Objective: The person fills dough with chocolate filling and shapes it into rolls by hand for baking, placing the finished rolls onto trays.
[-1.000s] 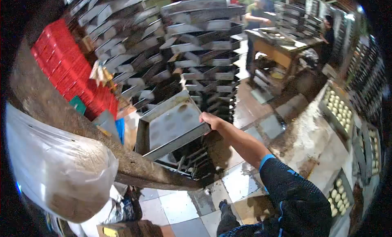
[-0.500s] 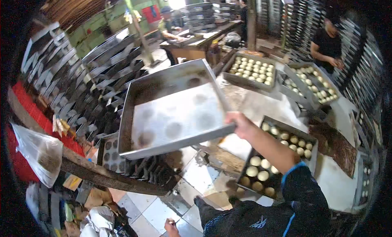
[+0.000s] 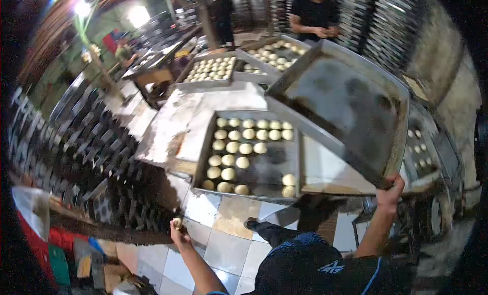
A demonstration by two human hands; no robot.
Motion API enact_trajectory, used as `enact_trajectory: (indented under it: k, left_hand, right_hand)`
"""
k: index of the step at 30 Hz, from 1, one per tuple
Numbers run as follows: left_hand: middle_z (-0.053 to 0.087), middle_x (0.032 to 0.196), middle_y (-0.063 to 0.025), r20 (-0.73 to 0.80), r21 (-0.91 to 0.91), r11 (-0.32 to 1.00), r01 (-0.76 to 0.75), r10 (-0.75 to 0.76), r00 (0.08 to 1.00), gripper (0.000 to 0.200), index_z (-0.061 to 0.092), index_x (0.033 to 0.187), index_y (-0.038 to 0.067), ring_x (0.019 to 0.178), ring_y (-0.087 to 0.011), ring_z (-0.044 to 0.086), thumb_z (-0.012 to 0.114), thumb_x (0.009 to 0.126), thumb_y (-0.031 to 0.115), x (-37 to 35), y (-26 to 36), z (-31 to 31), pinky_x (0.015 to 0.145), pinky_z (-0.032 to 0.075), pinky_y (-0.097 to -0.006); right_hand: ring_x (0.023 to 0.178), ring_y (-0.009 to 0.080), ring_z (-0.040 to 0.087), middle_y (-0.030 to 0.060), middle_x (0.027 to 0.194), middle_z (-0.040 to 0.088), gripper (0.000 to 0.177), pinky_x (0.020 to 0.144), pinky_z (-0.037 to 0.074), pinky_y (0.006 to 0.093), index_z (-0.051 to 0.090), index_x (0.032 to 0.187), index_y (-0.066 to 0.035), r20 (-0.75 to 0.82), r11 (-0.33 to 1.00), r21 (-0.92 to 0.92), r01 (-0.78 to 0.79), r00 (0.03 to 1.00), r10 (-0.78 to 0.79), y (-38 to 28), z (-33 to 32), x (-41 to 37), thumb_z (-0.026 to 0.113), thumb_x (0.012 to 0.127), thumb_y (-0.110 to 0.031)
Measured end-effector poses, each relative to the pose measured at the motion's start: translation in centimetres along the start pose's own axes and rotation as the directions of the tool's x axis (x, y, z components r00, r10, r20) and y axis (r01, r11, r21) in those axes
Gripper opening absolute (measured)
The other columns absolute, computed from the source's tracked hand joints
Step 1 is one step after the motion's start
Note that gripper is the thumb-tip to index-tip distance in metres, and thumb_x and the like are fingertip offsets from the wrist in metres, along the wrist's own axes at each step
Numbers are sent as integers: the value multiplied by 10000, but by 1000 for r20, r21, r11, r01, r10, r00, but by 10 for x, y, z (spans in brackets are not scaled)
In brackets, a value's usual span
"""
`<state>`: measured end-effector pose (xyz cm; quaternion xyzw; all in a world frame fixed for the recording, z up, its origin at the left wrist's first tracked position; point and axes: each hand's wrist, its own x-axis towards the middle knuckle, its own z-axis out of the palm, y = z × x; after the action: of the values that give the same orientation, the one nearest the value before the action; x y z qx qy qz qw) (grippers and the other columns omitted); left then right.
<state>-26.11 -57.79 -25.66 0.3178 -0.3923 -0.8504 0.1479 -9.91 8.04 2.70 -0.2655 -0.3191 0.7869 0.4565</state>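
Tray [image 3: 338,99] tilted above the bench [image 3: 198,104], clasped in your right hand [image 3: 390,194]; left hand [image 3: 180,235], over floor tiles [image 3: 235,216], pinching a pale ball [image 3: 177,223].

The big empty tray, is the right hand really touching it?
Touching: in the head view, the right hand grips the empty tray at its lower corner.

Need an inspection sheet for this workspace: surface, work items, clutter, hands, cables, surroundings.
Surface: pale worktop, brown-stained in places.
Work items: near tray partly filled with dough balls, gaps at centre and right; more filled trays beyond.
Clutter: plastic bag and red crates, lower left.
Hands: right hand grips an empty tray at its corner, tilted; left hand holds a small pale piece, probably dough.
Cables: nothing clearly seen.
Surroundings: tiled floor; tray stacks both sides; person behind far trays.
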Motion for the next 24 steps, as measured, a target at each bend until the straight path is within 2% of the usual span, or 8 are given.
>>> enact_trajectory:
  k: [2, 4, 7, 10, 16, 17, 22, 24]
  left_hand:
    - [638, 988, -71, 60, 78, 987, -140, 135, 989, 496, 546, 1187, 16, 823, -194, 619, 594, 901, 418, -49, -8, 12, 660, 514, -299]
    - [560, 1224, -212, 399, -27, 922, -387, 364, 842, 651, 321, 1402, 8, 1031, -316, 602, 562, 873, 299, -39, -42, -27, 856, 527, -364]
    - [599, 1192, -138, 33, 275, 960, -54, 47, 998, 558, 460, 1343, 20, 988, -267, 604, 552, 885, 326, -101, -21, 6, 781, 509, -326]
    - [593, 1207, -118, 575, 398, 716, -574, 293, 764, 520, 522, 1295, 22, 1046, -236, 576, 523, 913, 374, -184, -30, 32, 838, 467, -324]
    - [510, 1330, -106, 426, 341, 763, -549, 396, 814, 492, 413, 1381, 13, 1157, -234, 526, 372, 995, 315, -209, -56, 101, 1007, 416, -365]
    - [521, 1321, -129, 242, 232, 947, -221, 164, 956, 477, 453, 1350, 0, 1162, -241, 528, 388, 992, 308, -223, -62, 141, 995, 427, -379]
    - [459, 1388, -108, 601, 277, 849, -449, 212, 771, 490, 498, 1318, 18, 1203, -207, 465, 519, 935, 322, -361, -147, 294, 951, 389, -340]
    - [484, 1346, -107, 577, 218, 930, -296, 122, 808, 458, 522, 1295, 14, 1178, -196, 469, 538, 934, 296, -389, -180, 331, 935, 390, -325]
  right_hand:
    - [966, 246, 546, 61, 930, 551, 103, 918, 465, 427, 538, 801, -79, 147, 999, -12, 48, 988, -46, -39, -53, 38, 556, 765, -174]
    - [937, 233, 553, 64, 927, 555, 97, 871, 484, 426, 536, 840, -70, 59, 994, 30, 110, 992, -111, -80, -93, 78, 563, 756, -110]
    - [780, 232, 542, 49, 805, 523, 65, 751, 511, 427, 521, 774, -81, -32, 977, -103, 185, 982, -189, -149, -147, 132, 571, 734, -95]
    - [742, 262, 556, 44, 752, 492, 118, 652, 521, 461, 481, 703, -97, -124, 971, -187, 149, 977, -174, -211, -181, 175, 578, 727, -159]
    - [755, 268, 563, 39, 736, 470, 141, 659, 508, 466, 447, 686, -112, -143, 977, -120, 174, 971, -190, -256, -302, 277, 568, 733, -168]
    - [769, 264, 559, 36, 732, 467, 148, 682, 502, 468, 448, 688, -105, -174, 980, -123, 159, 968, -179, -259, -336, 297, 575, 730, -168]
    - [777, 243, 530, 19, 742, 467, 161, 736, 482, 469, 461, 701, -90, -155, 995, -29, 92, 983, -95, -265, -454, 354, 601, 718, -168]
    - [785, 244, 509, 30, 813, 481, 141, 782, 472, 465, 478, 702, -91, -329, 988, -96, 124, 933, -149, -266, -457, 375, 603, 726, -152]
